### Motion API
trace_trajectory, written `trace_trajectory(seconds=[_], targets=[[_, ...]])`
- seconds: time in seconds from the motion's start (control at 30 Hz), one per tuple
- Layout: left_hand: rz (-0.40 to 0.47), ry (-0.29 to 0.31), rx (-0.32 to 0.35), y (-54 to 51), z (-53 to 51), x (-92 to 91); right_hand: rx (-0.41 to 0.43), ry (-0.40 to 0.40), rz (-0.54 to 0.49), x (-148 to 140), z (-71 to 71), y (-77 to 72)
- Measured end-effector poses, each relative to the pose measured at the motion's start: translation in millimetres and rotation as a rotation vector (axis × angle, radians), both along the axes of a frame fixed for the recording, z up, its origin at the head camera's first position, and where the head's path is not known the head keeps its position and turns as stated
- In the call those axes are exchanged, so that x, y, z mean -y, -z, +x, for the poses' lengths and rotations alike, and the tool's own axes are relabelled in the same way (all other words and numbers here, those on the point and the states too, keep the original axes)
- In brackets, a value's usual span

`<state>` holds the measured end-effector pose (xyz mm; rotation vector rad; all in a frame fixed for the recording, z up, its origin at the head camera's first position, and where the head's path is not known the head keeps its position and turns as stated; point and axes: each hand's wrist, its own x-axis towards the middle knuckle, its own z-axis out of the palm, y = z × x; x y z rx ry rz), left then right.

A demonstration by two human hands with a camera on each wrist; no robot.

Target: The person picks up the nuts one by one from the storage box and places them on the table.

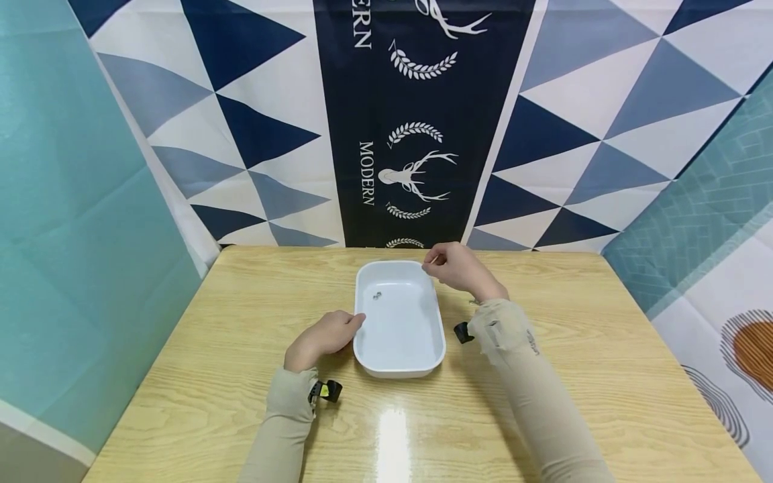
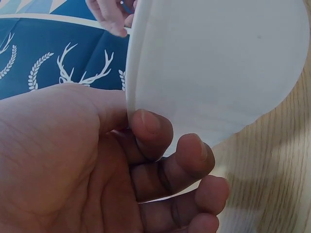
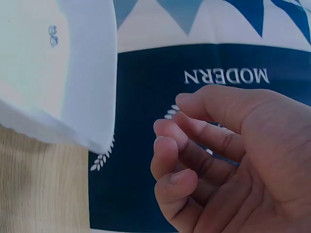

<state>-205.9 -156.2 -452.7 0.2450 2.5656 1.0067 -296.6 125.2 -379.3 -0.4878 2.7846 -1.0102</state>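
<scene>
A white rectangular dish (image 1: 398, 371) with raised walls stands on the wooden table. My left hand (image 1: 326, 335) grips its left rim. In the left wrist view the thumb goes over the rim (image 2: 131, 68) and the fingers lie along the outer wall. Two small, shiny, silvery round pieces (image 3: 53, 35) lie together inside the dish near its upper left; their kind is too small to tell. Above the dish's far right corner hovers my right hand (image 1: 457, 267). Its fingers curl loosely, the thumb tip close to the index finger, and nothing shows between them.
The wooden table (image 1: 241, 349) extends around the dish on all sides. Behind it hangs a patterned cloth (image 1: 423, 100) with triangles and deer heads. Teal cloth (image 1: 90, 235) covers the left side. Black wrist cameras (image 1: 464, 333) sit near both wrists.
</scene>
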Motion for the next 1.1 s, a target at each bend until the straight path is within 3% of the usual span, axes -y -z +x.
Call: trace_trajectory(seconds=[0.27,0.87,1.1], targets=[[0.002,0.002,-0.012,1.0,0.2,-0.2,-0.022,-0.043,-0.004,21,-3.5,8.7],[-0.032,-0.015,-0.007,0.0,-3.3,0.2,0.030,-0.083,-0.097,57,-12.7,30.2],[-0.041,-0.010,-0.012,0.1,-3.5,-0.1,0.053,-0.082,-0.066,67,-14.4,42.5]])
